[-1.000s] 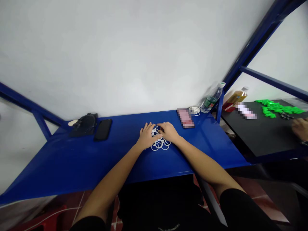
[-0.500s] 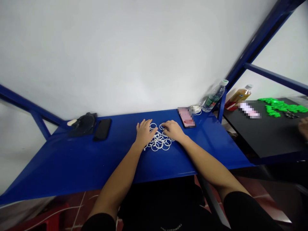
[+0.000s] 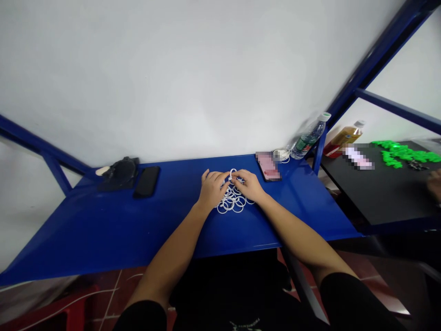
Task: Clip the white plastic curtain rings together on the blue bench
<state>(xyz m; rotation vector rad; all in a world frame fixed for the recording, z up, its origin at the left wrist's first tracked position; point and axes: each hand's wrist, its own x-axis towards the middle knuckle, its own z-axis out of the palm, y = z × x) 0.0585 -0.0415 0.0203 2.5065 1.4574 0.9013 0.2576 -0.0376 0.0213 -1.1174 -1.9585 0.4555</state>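
A white plastic ring [image 3: 233, 170], raised on edge, is held between my two hands at the far side of a pile. My left hand [image 3: 211, 187] pinches its lower left part with thumb and forefinger, the other fingers bent. From the right, my right hand [image 3: 249, 184] grips the same ring with its fingertips. Beneath and in front of both hands lie several more white rings [image 3: 237, 205], overlapping on the blue table [image 3: 165, 225], some with small knobs. The fingers partly hide the pile.
A black phone [image 3: 147, 182] and a crumpled black bag [image 3: 120, 174] lie to the left. On the right are a pink-screened phone [image 3: 268, 166], a coiled white cable [image 3: 282, 155] and a water bottle [image 3: 308, 140]. Green pieces [image 3: 399, 151] lie on the neighbouring black table [image 3: 368, 193], near another person's hand [image 3: 434, 184].
Both hands have drawn together above the far side of the pile. A ring now stands upright between them, where before the hands were apart over the rings.
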